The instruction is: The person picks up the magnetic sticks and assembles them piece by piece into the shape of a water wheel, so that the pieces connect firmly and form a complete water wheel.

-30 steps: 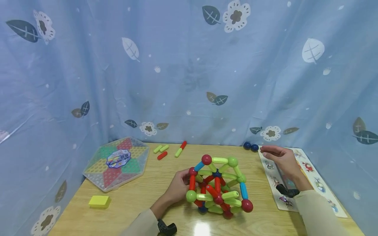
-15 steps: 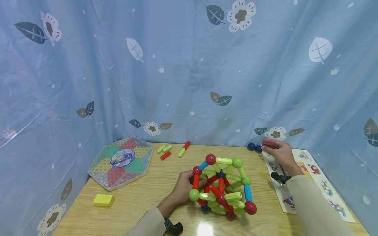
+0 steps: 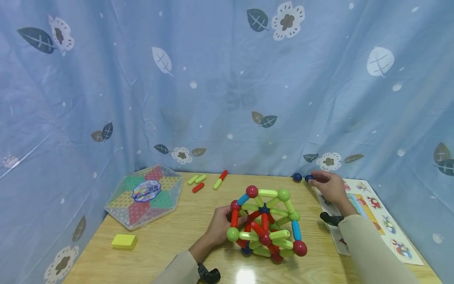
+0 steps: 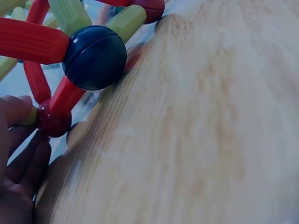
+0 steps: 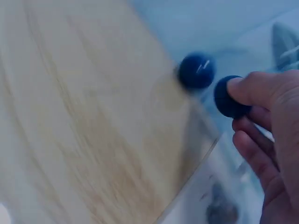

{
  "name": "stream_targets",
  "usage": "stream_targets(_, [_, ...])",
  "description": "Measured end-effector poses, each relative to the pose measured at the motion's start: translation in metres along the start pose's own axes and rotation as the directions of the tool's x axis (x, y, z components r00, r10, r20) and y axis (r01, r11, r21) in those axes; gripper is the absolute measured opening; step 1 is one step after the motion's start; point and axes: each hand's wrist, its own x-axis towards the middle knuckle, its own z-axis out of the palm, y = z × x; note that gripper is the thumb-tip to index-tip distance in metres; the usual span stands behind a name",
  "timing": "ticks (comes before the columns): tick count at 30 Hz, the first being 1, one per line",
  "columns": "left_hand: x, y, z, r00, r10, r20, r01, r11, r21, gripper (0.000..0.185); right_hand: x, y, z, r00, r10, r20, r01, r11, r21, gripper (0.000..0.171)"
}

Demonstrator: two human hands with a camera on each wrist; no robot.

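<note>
At a wooden table hung about with blue leaf-print curtain, the person's right hand has closed its fingertips on a dark blue ball at the table's far edge, about one o'clock from the centre. Half a second ago the fingers were only at the pair of balls, which lay side by side; now the held ball has drawn a little apart from the second blue ball, which lies just to its nine o'clock. The right wrist view shows a fingertip pressed onto the held ball, with the second ball free beside it.

The left hand has stayed where it was, fingers curled round the nine o'clock side of the rod-and-ball frame, a cage of green, red and blue rods and balls standing at the table's centre. The left wrist view shows the fingers against a red ball and a green rod low on the frame.

The clear hexagonal box, at ten o'clock, holds coloured pegs sorted in triangular sections under its lid. A yellow block lies at eight o'clock, loose rods at eleven o'clock, and a picture puzzle board at three o'clock under the right forearm.
</note>
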Motion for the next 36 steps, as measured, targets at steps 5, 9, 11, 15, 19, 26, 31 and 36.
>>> stream_targets(5, [0.000, -0.001, 0.001, 1.000, 0.006, -0.005, -0.006, 1.000, 0.011, 0.012, -0.025, -0.043, -0.013, 0.997, 0.049, -0.051, -0.034, 0.968, 0.250, 0.055])
stream_targets(9, [0.000, -0.002, 0.000, 1.000, 0.019, -0.005, -0.019, 1.000, 0.008, 0.013, -0.048, -0.101, -0.021, 0.995, -0.097, -0.038, 0.104, 0.926, 0.364, 0.041])
stream_targets(11, [0.000, -0.001, -0.001, 1.000, 0.025, -0.005, -0.025, 1.000, 0.007, 0.014, -0.058, -0.131, -0.023, 0.981, -0.192, -0.012, 0.179, 0.886, 0.427, 0.034])
stream_targets(15, [0.001, -0.001, -0.001, 1.000, 0.009, -0.005, -0.009, 1.000, 0.013, 0.013, -0.075, -0.183, -0.020, 0.936, -0.343, 0.082, 0.244, 0.798, 0.551, 0.030])
stream_targets(19, [0.002, 0.001, 0.000, 1.000, -0.004, -0.003, 0.004, 1.000, 0.007, 0.013, -0.086, -0.217, -0.006, 0.864, -0.455, 0.215, 0.248, 0.757, 0.604, 0.029])
stream_targets(26, [0.004, -0.003, 0.001, 1.000, 0.029, 0.006, -0.029, 0.999, 0.017, 0.010, -0.094, -0.231, 0.021, 0.756, -0.489, 0.435, 0.223, 0.817, 0.532, 0.026])
stream_targets(31, [0.003, -0.002, 0.001, 0.999, 0.037, 0.017, -0.037, 0.999, 0.024, 0.008, -0.096, -0.228, 0.027, 0.731, -0.463, 0.501, 0.218, 0.854, 0.472, 0.025])
stream_targets(36, [0.002, 0.002, -0.001, 1.000, 0.009, 0.013, -0.009, 1.000, 0.016, 0.013, -0.095, -0.229, 0.029, 0.730, -0.465, 0.501, 0.228, 0.857, 0.462, 0.025])
